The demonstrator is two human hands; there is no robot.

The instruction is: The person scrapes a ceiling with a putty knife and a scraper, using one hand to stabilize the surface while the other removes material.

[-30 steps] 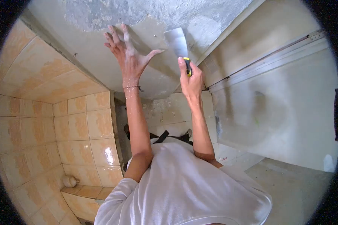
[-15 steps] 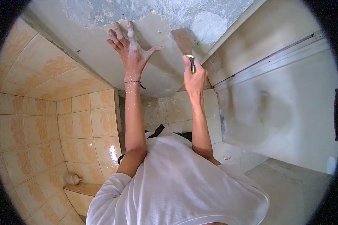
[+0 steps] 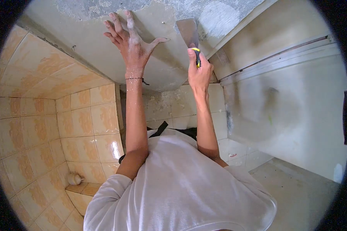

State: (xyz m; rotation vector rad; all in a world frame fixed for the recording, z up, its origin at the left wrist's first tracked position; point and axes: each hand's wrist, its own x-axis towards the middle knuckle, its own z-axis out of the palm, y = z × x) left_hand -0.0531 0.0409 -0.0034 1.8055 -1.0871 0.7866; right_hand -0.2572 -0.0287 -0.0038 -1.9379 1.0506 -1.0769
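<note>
My left hand (image 3: 133, 46) rests against the painted wall (image 3: 92, 42) with its fingers spread, dusted with white powder. My right hand (image 3: 200, 73) is closed around the yellow and black handle of a putty knife (image 3: 188, 30). The knife's wide metal blade points up and lies at or close to the wall, near the lower edge of a rough grey scraped patch (image 3: 173, 9). To the right of the blade is a lighter, whitish round area (image 3: 218, 19). Whether the blade's edge presses on the wall cannot be made out.
Orange-and-cream tiles (image 3: 79, 119) cover the left side, where a small round jar-like object (image 3: 74, 178) sits on a tiled ledge (image 3: 92, 188). A pale door-like panel (image 3: 289, 111) stands to the right. A corner edge (image 3: 243, 29) borders the wall beside the knife.
The whole view has shifted slightly, so both hands and the wall appear higher. My left hand stays spread on the wall, and my right hand keeps its grip on the putty knife.
</note>
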